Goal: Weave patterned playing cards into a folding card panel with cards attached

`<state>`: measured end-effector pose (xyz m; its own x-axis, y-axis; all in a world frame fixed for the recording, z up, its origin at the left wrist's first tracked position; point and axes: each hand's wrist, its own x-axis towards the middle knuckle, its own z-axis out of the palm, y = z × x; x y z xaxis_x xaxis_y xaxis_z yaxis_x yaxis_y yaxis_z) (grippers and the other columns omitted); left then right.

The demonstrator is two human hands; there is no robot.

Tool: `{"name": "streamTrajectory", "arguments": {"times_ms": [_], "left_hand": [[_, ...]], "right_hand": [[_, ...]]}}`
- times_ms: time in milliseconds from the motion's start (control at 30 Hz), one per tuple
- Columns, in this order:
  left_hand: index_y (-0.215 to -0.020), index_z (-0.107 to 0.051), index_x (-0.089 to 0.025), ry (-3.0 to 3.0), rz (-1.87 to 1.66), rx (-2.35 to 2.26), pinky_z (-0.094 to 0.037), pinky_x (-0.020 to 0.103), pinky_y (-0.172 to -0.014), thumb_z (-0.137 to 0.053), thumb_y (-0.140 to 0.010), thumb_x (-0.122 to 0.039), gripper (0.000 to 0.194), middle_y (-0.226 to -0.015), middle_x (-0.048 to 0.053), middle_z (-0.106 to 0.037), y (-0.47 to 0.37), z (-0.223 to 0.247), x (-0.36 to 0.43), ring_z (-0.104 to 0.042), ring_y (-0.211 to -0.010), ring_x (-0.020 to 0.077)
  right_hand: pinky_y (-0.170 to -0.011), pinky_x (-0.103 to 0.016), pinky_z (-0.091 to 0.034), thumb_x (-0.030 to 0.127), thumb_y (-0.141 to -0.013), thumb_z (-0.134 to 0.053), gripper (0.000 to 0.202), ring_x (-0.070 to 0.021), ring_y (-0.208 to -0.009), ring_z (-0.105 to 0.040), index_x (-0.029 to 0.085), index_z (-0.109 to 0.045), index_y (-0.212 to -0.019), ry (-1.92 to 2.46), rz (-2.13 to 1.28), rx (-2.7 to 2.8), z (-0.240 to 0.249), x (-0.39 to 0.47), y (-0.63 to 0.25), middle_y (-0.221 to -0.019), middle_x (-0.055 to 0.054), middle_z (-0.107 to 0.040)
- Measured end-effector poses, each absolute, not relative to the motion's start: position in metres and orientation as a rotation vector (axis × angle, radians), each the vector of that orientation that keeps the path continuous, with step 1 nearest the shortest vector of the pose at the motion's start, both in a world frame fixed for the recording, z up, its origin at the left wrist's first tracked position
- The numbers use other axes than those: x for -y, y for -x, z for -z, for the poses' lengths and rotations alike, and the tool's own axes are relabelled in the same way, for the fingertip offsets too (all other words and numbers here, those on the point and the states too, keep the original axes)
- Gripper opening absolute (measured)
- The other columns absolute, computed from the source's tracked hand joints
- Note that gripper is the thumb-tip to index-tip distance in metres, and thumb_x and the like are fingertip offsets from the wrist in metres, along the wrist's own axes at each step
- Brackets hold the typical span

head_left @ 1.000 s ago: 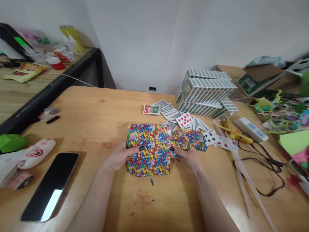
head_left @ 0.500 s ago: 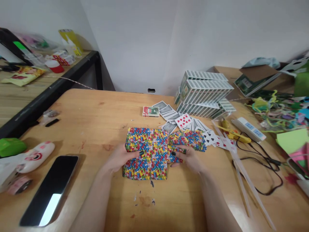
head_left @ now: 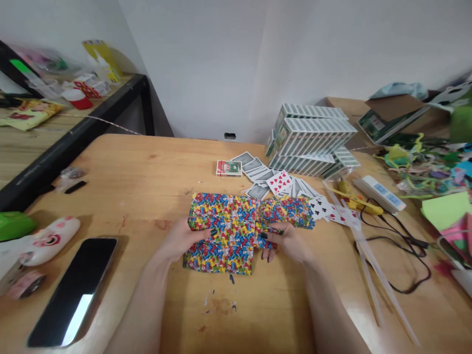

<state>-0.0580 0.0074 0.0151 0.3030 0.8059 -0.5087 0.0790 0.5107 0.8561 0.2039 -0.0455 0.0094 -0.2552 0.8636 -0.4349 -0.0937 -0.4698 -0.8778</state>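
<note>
A brightly patterned folded sheet [head_left: 241,228], red, blue, yellow and green with creases between its panels, lies in front of me on the table. My left hand [head_left: 183,242] grips its left edge, thumb on top and fingers hidden beneath. On the other side, my right hand [head_left: 288,242] pinches a narrow flap at the right edge, with thumb and fingers closed around it. A matching patterned strip [head_left: 287,211] extends to the right behind my right hand, its far end near some face-up cards. Whether the strip is joined to the panels I cannot tell.
Loose playing cards [head_left: 280,183] spread behind the sheet, beside a card box [head_left: 229,168]. Striped cartons [head_left: 313,137] are stacked at the back. To the right lie a yellow glue gun [head_left: 363,204], glue sticks [head_left: 379,275], a power strip [head_left: 381,193] and cables. A phone [head_left: 73,290] lies left.
Both hands keep their hold on the patterned sheet. More of my right hand's fingertips shows below the flap. The whole view has shifted slightly.
</note>
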Motion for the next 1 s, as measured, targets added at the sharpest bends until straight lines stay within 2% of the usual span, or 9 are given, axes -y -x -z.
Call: {"name": "streamTrajectory", "arguments": {"times_ms": [267,567,733,1000], "left_hand": [[-0.08,-0.063,-0.014,-1.017,-0.52,-1.193,-0.051,0.039,-0.072,-0.073,-0.055,-0.027,0.03,-0.083,0.005,-0.071,0.059,-0.018,-0.008,-0.065,-0.076,0.0244],[-0.09,-0.063,-0.015,-0.965,-0.534,-1.158,-0.05,0.041,-0.074,-0.073,-0.053,-0.028,0.041,-0.093,0.006,-0.069,0.055,-0.018,-0.006,-0.063,-0.085,0.027],[-0.09,-0.063,-0.014,-0.928,-0.545,-1.139,-0.05,0.042,-0.076,-0.074,-0.052,-0.028,0.042,-0.085,0.006,-0.071,0.054,-0.019,-0.006,-0.063,-0.087,0.0281],[-0.09,-0.063,-0.016,-0.901,-0.571,-1.109,-0.049,0.042,-0.079,-0.075,-0.053,-0.028,0.041,-0.088,0.005,-0.071,0.053,-0.016,-0.005,-0.063,-0.087,0.0273]], "right_hand": [[-0.03,-0.019,-0.043,0.043,-0.066,-0.064,0.032,-0.0143,-0.034,-0.057,0.013,-0.052,-0.062,1.368,-1.893,1.042,-0.012,0.046,-0.205,-0.046,-0.005,-0.063],[-0.026,-0.018,-0.034,0.045,-0.067,-0.061,0.034,-0.012,-0.028,-0.052,0.015,-0.048,-0.058,1.437,-1.844,1.108,-0.023,0.044,-0.2,-0.039,-0.001,-0.058],[-0.026,-0.017,-0.034,0.045,-0.066,-0.063,0.034,-0.0126,-0.03,-0.053,0.015,-0.048,-0.059,1.429,-1.815,1.066,-0.02,0.045,-0.198,-0.04,-0.001,-0.059],[-0.027,-0.017,-0.037,0.046,-0.065,-0.064,0.035,-0.0126,-0.03,-0.054,0.016,-0.048,-0.058,1.419,-1.777,1.05,-0.018,0.046,-0.197,-0.039,-0.001,-0.059]]}}
